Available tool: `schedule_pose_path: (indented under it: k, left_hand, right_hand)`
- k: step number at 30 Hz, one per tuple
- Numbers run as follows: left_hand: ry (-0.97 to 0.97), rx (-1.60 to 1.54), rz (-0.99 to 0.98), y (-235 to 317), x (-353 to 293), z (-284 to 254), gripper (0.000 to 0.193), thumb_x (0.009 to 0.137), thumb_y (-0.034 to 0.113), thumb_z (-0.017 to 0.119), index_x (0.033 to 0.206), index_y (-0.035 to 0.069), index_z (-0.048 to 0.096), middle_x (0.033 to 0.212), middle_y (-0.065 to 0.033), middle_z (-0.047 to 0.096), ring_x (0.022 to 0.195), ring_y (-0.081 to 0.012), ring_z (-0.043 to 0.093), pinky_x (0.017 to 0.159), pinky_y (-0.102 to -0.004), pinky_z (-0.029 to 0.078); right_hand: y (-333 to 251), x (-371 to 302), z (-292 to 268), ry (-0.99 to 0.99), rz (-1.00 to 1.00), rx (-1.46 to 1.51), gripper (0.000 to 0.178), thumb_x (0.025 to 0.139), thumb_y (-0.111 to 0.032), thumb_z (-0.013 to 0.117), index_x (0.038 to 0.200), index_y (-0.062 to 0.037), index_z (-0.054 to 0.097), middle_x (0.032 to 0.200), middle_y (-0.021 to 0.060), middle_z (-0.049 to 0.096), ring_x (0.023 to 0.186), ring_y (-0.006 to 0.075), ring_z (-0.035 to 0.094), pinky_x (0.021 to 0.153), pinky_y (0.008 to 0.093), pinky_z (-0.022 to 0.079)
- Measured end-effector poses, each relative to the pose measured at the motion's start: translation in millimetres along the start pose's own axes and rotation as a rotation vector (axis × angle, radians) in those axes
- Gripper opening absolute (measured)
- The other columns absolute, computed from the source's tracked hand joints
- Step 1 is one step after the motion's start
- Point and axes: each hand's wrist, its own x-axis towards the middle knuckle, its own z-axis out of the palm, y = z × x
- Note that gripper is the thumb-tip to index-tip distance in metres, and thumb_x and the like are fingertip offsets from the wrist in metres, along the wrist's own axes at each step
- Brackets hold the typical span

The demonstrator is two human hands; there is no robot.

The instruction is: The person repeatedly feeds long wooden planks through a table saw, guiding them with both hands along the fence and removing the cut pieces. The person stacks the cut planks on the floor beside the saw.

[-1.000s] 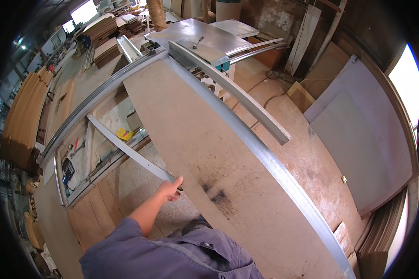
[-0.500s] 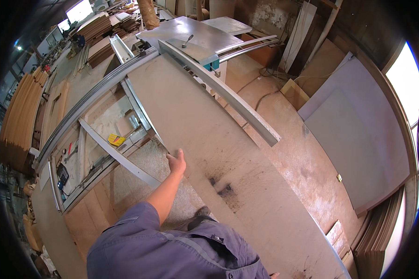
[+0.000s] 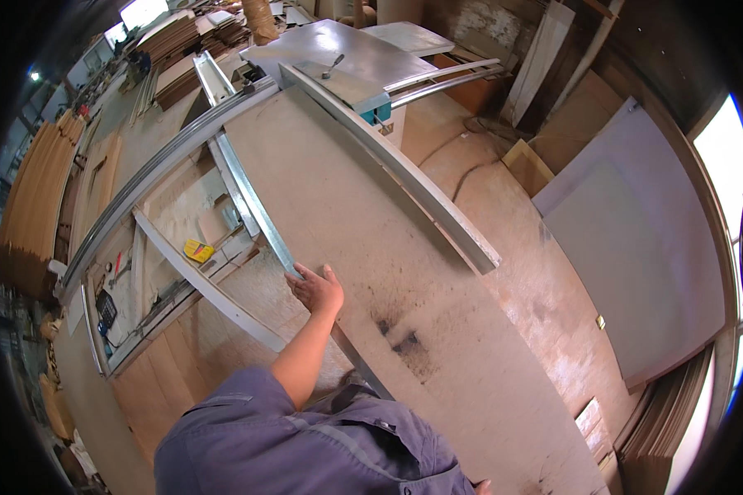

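Observation:
A large greyish-brown board (image 3: 371,223) lies lengthwise under a long metal fence (image 3: 404,177) and runs down the middle toward my body. My left hand (image 3: 318,293) is at the board's left edge, beside a narrow metal strip (image 3: 256,202). Its fingers are stretched toward the strip and its thumb stands apart, so the hand is open. Dark smudges (image 3: 400,337) mark the board's face to the right of that hand. Only a small bit of my right hand (image 3: 484,487) shows at the lower edge, by the board; its fingers are hidden.
On the left is a metal frame with a curved-looking rail (image 3: 169,144) and a slanting bar (image 3: 210,280). A yellow tape measure (image 3: 197,251) and a black calculator (image 3: 106,308) rest there. A metal table (image 3: 330,49) stands beyond. Large panels (image 3: 636,256) lean at right; stacked boards (image 3: 37,206) stand left.
My left hand has opened from its hold on the board's edge and turned, with fingers stretched out. More of the metal strip shows along the board's left side. The view has shifted slightly.

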Motion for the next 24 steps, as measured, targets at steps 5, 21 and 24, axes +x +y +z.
schedule_pose_path:
  k: [5,21,24]
  left_hand:
    - [-0.065,0.045,0.0,8,-5,-10,0.084,0.098,0.042,0.046,0.149,-0.011,0.006,0.157,-0.0289,0.006,0.145,-0.0491,0.006,0.119,-0.0524,0.008]
    - [0.02,0.027,-0.013,8,-10,-27,0.084,0.096,0.047,0.048,0.151,-0.006,0.014,0.158,-0.0214,0.016,0.145,-0.0487,0.009,0.119,-0.0523,0.008]
    - [0.008,-0.007,0.105,1,-13,-30,0.085,0.094,0.048,0.049,0.15,-0.006,0.016,0.157,-0.0223,0.019,0.146,-0.0462,0.009,0.119,-0.0523,0.008]
  right_hand:
    - [-18,-5,-1,0.217,-0.117,-0.203,0.033,0.097,-0.035,0.043,0.098,-0.0066,0.06,0.081,0.0215,0.068,0.074,0.0402,0.063,0.066,0.0514,0.048]
    - [-194,70,-159,0.706,-0.689,-0.378,0.036,0.096,-0.036,0.054,0.108,-0.0017,0.054,0.096,0.0164,0.061,0.09,0.0344,0.058,0.077,0.0472,0.046]
    - [-239,101,-186,0.786,-0.747,-0.347,0.039,0.094,-0.03,0.055,0.116,0.0011,0.053,0.113,0.0233,0.058,0.11,0.0405,0.05,0.096,0.0481,0.04]
